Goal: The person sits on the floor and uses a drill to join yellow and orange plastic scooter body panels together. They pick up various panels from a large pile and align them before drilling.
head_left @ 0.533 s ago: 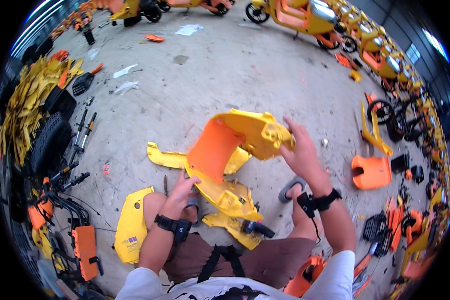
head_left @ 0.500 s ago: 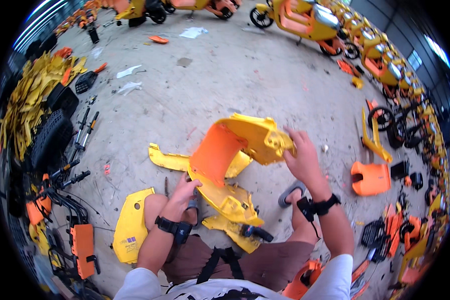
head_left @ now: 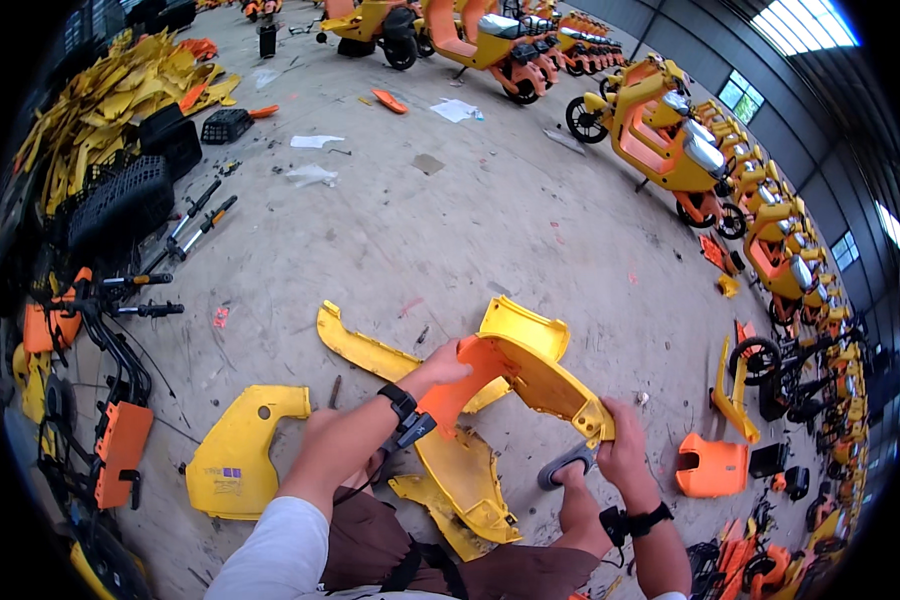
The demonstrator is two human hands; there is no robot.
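Observation:
A large curved scooter body panel (head_left: 560,375), yellow at its two arms and orange in the middle, is held up over the floor before me. My left hand (head_left: 442,368) grips the edge of its orange middle. The fingers of my right hand (head_left: 622,448) are closed round the end of the yellow arm on the right. Just behind the panel lie a long narrow yellow trim piece (head_left: 360,345) and a short yellow cover (head_left: 523,328). Beneath its lower arm is another yellow piece (head_left: 440,515). A flat yellow side panel (head_left: 238,455) lies left of my leg.
Yellow panels are heaped at the far left (head_left: 120,100), near black baskets (head_left: 120,205) and fork tubes (head_left: 195,225). A stripped scooter frame (head_left: 110,350) stands at the left. Rows of scooters (head_left: 660,135) line the back and right. An orange cover (head_left: 712,466) lies at the right.
My left hand has shifted from the panel's lower side to the upper edge of its orange part. The panel has turned, its right arm swinging down with my right hand. The view has tilted up.

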